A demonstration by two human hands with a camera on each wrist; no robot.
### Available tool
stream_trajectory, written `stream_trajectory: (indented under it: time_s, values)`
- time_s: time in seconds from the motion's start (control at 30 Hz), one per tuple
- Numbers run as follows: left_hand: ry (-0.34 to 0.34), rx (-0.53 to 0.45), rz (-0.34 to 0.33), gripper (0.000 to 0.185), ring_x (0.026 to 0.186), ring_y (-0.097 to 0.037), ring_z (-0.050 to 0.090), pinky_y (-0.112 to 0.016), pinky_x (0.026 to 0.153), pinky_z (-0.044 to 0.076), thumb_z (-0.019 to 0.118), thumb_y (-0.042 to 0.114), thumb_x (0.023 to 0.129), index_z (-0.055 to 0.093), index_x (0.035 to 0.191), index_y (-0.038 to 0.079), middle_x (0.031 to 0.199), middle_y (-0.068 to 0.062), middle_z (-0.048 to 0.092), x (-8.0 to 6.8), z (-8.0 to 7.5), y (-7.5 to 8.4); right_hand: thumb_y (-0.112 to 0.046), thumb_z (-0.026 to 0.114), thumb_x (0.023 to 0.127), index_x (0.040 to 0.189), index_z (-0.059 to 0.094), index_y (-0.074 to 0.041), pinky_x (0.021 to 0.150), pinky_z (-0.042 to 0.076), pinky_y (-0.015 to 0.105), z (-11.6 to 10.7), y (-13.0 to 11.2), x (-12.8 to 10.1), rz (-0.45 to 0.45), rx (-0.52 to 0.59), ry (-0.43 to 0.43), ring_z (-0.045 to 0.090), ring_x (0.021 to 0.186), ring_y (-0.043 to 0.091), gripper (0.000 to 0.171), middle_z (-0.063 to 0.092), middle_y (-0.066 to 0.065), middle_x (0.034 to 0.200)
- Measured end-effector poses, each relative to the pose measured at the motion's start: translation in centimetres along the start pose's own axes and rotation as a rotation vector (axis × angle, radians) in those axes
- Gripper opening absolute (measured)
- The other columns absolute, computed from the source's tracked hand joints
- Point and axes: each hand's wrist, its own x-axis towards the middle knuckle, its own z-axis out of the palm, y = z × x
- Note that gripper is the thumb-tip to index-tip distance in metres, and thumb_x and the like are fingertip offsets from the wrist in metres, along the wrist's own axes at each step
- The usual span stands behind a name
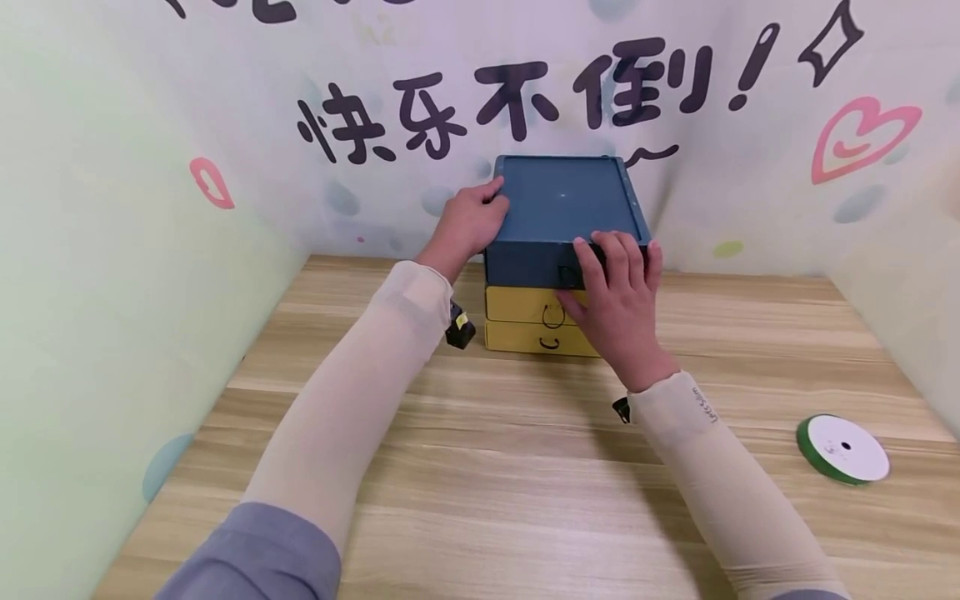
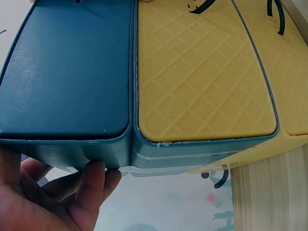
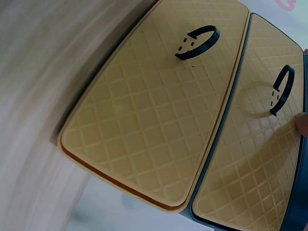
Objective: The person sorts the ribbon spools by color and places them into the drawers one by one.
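Nearest to us, our two sleeved forearms reach forward over the wooden table point(image 1: 465, 467), and a green ribbon spool point(image 1: 843, 448) lies flat on it well to the right, apart from everything else. Further in, our right hand point(image 1: 615, 304) lies against the front of the small drawer cabinet point(image 1: 562, 250), fingers straight and spread, fingertips hooked just over the top front edge of the blue top drawer point(image 1: 525, 265). Below it we see two yellow drawers point(image 1: 525, 321), each with a dark ring pull; the right wrist view shows their quilted fronts closed. Our left hand point(image 1: 468, 223) holds the cabinet's upper left side, fingers curled round the edge. The cabinet stands at the table's far edge, just before the wall with painted lettering point(image 1: 510, 96).
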Motion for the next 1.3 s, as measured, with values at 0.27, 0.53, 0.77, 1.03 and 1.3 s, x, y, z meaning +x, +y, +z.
stream_trajectory:
  time_s: [0.27,0.53,0.77,1.03,1.3]
  values:
    - [0.003,0.007,-0.009,0.05,0.146,-0.009,0.024,-0.026,0.103,0.035,0.039,0.037,0.105,0.034,0.154,0.036,0.16,0.011,0.027,0.0,0.0,0.0,-0.025,0.086,0.079,0.143,0.043,-0.009,0.114,0.012,0.059,-0.5,-0.1,0.0,-0.005,0.001,-0.028,0.035,0.136,0.037,0.079,0.042,0.019,0.142]
    - [0.003,0.005,-0.024,0.05,0.145,-0.01,0.025,-0.027,0.108,0.033,0.04,0.037,0.104,0.035,0.154,0.036,0.16,0.009,0.027,0.0,0.0,0.0,-0.017,0.084,0.08,0.137,0.052,-0.002,0.115,0.011,0.059,-3.0,0.1,-0.3,-0.054,0.079,-0.147,0.023,0.146,0.036,0.067,0.037,0.022,0.151]
    - [-0.006,-0.01,-0.022,0.05,0.146,-0.008,0.023,-0.027,0.106,0.034,0.04,0.037,0.105,0.034,0.154,0.037,0.161,0.01,0.026,0.1,0.0,0.0,-0.013,0.083,0.078,0.126,0.058,0.001,0.113,0.021,0.058,-4.8,0.3,-2.0,-0.088,0.156,-0.202,0.029,0.142,0.041,0.056,0.043,0.026,0.145]
    - [-0.02,-0.034,-0.013,0.05,0.144,-0.007,0.026,-0.028,0.093,0.037,0.04,0.036,0.105,0.033,0.155,0.036,0.162,0.009,0.023,-0.1,-0.3,0.2,-0.02,0.082,0.078,0.123,0.058,-0.001,0.099,0.042,0.055,-5.5,0.1,-4.3,-0.261,0.171,-0.366,0.049,0.123,0.041,0.054,0.056,0.022,0.128]
    - [-0.014,-0.043,-0.012,0.049,0.13,-0.015,0.044,-0.029,0.083,0.039,0.039,0.037,0.105,0.033,0.154,0.037,0.162,0.009,0.023,0.0,-0.1,-0.1,-0.027,0.079,0.083,0.129,0.057,-0.005,0.098,0.043,0.051,-4.5,-0.2,-5.5,-0.387,0.189,-0.574,0.047,0.125,0.036,0.055,0.056,0.016,0.13]
